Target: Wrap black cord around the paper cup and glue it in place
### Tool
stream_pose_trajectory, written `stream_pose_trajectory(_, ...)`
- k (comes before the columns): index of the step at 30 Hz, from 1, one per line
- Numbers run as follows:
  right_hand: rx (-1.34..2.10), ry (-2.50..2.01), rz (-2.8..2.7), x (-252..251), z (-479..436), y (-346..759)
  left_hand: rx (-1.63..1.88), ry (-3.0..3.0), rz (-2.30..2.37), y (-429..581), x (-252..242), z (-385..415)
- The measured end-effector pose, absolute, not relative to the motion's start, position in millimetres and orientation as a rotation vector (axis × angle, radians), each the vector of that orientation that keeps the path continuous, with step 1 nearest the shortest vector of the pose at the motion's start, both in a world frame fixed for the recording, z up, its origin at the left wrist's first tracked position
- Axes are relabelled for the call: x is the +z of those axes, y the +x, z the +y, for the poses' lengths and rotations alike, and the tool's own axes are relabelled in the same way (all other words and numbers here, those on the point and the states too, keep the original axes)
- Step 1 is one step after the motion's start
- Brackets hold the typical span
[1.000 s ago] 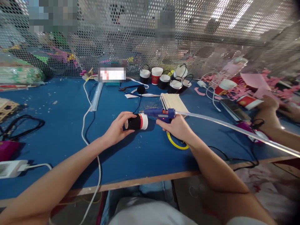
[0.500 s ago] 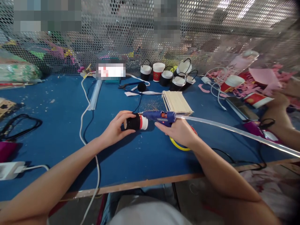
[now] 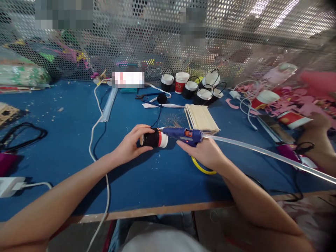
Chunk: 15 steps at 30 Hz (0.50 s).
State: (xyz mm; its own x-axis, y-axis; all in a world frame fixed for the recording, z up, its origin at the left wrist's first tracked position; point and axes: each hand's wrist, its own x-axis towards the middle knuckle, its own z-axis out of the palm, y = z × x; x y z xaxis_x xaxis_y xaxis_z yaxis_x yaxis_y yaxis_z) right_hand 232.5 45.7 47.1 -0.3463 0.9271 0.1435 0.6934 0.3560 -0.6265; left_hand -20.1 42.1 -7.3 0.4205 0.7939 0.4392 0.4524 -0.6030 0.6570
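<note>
My left hand point(image 3: 133, 141) is wrapped round a paper cup point(image 3: 163, 139) that lies on its side, its white rim facing right. Black cord covers most of the cup, with a red band showing near the rim. A black cord trails from it to a ball of cord point(image 3: 162, 98) farther back. In my right hand point(image 3: 207, 152) is a blue hot glue gun point(image 3: 181, 134), its nozzle at the wrapped side of the cup. A long clear glue stick point(image 3: 252, 149) sticks out of its back. Below the right hand, a yellow ring point(image 3: 202, 168) shows in part.
Beyond my hands lies a stack of wooden sticks point(image 3: 202, 117). Several cups with black handles point(image 3: 190, 89) stand against the mesh panel. Pliers point(image 3: 149, 95) lie nearby. A white cable point(image 3: 91, 140) crosses the left side; another person's arm point(image 3: 316, 140) rests at the right.
The view has shifted slightly. My left hand still holds the cup, and the glue gun stays at its wrapped side. At the far right, something red has appeared above the pink scraps.
</note>
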Motion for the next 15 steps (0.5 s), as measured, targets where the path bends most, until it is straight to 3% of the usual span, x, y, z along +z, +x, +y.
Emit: stream_pose_trajectory(15,0.612,-1.366,-2.085,39.9,35.4,236.7,1.041,2.117,1.188,-19.7,-7.2,43.5)
